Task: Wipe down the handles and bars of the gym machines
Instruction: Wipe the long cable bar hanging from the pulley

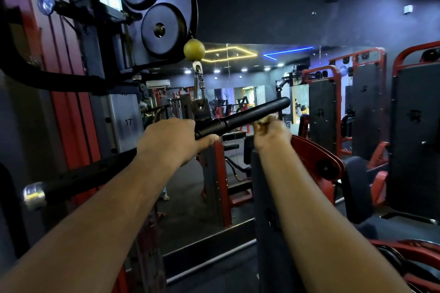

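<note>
L hand (173, 140) grips bar (250, 114); R hand (271, 132) presses cloth (264, 121) under it.

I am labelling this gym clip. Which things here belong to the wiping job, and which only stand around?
Job:
- black bar, hanging from the cable clip
- left hand, holding the bar
- right hand, pressing a cloth against the bar

Around:
- yellow ball above the clip
- pulley wheels
- red machines
- wall mirror

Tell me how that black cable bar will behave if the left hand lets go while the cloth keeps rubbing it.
The bar hangs from a single carabiner near its middle, so it would probably swing and tilt away. It looks like rigid metal, so it likely won't flex. The left hand gripping beside the pivot seems to steady it while the right hand presses the cloth underneath.
</note>
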Tool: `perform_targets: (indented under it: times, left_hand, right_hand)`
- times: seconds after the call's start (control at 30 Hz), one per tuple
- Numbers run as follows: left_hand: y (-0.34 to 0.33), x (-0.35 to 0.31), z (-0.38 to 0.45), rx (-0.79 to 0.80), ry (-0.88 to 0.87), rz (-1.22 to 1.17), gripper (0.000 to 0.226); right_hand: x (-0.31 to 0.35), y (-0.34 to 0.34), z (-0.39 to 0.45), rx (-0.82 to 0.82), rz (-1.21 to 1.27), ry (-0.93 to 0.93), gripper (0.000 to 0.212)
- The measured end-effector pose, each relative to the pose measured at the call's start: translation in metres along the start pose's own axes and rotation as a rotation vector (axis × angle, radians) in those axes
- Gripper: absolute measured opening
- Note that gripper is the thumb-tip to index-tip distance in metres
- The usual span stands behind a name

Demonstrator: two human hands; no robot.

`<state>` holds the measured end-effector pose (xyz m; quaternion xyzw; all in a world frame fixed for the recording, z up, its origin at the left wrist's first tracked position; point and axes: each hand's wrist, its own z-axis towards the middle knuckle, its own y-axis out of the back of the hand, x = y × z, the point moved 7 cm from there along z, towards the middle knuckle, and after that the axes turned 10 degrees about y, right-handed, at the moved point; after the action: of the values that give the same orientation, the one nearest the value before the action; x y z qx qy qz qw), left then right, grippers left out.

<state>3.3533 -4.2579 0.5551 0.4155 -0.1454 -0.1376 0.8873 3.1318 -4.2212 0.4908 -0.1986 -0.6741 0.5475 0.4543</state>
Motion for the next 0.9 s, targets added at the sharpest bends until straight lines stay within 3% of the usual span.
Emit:
perform_targets:
  times: [0.07,0.13,0.2,0.27,0.53,0.63,0.73,0.8,0.9]
  left_hand:
    - [-0.003,0.000,0.001,0.013,0.014,-0.012,0.071]
    - [-0.007,-0.001,0.002,0.019,0.025,-0.021,0.069]
    - [-0.008,0.000,0.004,0.013,0.028,-0.023,0.070]
    - [-0.007,0.002,0.006,-0.002,0.029,-0.015,0.074]
    - [-0.009,0.000,0.007,0.028,0.014,-0.030,0.073]
    - [-0.007,0.001,0.007,0.043,0.000,-0.038,0.072]
    - [-0.004,0.003,0.003,0.064,-0.002,-0.082,0.067]
    - [-0.003,0.005,0.001,0.070,0.001,-0.090,0.066]
    - [0.000,0.009,0.001,0.053,-0.006,-0.048,0.067]
  right_hand:
    - [0.007,-0.001,0.008,0.025,0.022,0.009,0.021]
    - [-0.004,-0.002,-0.001,0.077,0.027,-0.029,0.002]
    - [-0.025,-0.002,-0.021,0.152,0.000,-0.096,0.013]
    - [-0.040,-0.003,-0.033,0.189,-0.031,-0.140,0.011]
    - [0.036,0.001,0.047,-0.051,-0.095,0.064,0.006]
    - [0.065,0.000,0.069,-0.049,-0.344,0.325,0.017]
    - [0.072,-0.009,0.055,0.094,-0.918,0.792,0.034]
    - [0.057,-0.012,0.039,0.292,-1.122,1.015,0.034]
    - [0.018,-0.018,0.017,0.739,-1.254,1.256,0.044]
